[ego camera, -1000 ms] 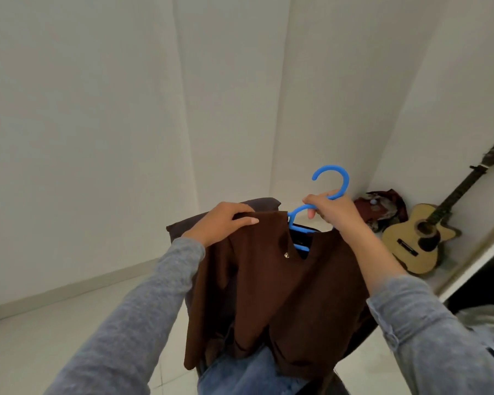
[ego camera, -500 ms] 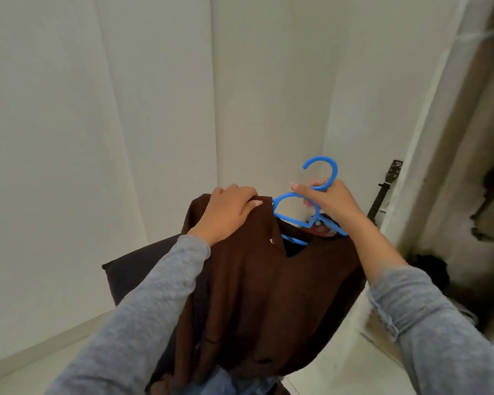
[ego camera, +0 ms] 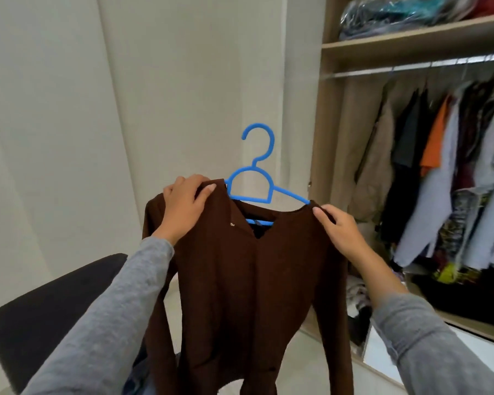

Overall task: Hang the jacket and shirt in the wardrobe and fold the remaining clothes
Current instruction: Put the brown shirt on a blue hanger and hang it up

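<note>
Tiny white mark on shirt (ego camera: 248, 280), illegible

The person is wearing a grey long-sleeved top in a soft, faintly heathered knit. The left sleeve (ego camera: 111, 309) is running right down to the wrist and ending in a plain edge just behind the left hand (ego camera: 183, 208). The right sleeve (ego camera: 428, 346) is sitting higher up the forearm, bunching into soft folds at its cuff, well back from the right hand (ego camera: 340, 229).
</note>
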A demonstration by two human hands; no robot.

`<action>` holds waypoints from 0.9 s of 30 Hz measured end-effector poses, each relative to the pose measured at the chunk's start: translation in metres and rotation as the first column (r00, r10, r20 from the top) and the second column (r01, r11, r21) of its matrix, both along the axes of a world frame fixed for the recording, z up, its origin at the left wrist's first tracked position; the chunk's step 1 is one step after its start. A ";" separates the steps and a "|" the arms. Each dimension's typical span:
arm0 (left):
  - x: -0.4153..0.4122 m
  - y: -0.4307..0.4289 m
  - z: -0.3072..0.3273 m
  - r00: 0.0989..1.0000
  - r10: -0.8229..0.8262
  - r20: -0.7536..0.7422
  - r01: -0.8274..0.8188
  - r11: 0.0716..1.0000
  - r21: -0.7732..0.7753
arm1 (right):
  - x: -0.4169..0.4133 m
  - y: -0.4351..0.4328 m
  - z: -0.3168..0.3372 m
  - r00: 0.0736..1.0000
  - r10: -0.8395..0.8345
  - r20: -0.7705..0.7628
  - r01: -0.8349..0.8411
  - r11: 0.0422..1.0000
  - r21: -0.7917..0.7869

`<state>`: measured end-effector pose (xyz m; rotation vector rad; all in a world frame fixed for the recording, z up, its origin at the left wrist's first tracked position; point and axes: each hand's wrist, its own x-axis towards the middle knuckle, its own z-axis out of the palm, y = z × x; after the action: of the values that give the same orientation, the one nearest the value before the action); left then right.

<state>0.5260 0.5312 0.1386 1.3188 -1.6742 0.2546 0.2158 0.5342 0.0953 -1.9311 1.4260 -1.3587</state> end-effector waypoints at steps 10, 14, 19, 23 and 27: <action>-0.137 -0.010 0.006 0.950 -0.310 0.045 0.309 0.951 0.032 | -0.080 0.050 0.029 0.951 -0.259 -0.168 0.224 0.954 -0.198; -0.184 -0.004 0.007 0.906 -0.415 0.079 0.414 0.910 0.029 | -0.092 0.063 0.047 0.941 -0.310 -0.140 0.280 0.939 -0.197; -0.206 -0.008 -0.001 0.837 -0.547 0.018 0.543 0.835 0.087 | -0.112 0.084 0.048 0.909 -0.386 -0.157 0.352 0.913 -0.206; -0.211 -0.014 -0.015 0.814 -0.559 -0.157 0.575 0.815 0.079 | -0.116 0.090 0.043 0.771 -0.614 -0.169 0.558 0.779 -0.288; -0.192 -0.022 -0.044 0.790 -0.448 -0.420 0.583 0.762 0.284 | -0.129 0.096 0.038 0.666 -0.738 -0.108 0.690 0.665 -0.286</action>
<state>0.3343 0.5095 0.0950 1.0326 -1.7759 -0.6504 0.0872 0.6300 0.1338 -1.7261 2.4265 -1.7232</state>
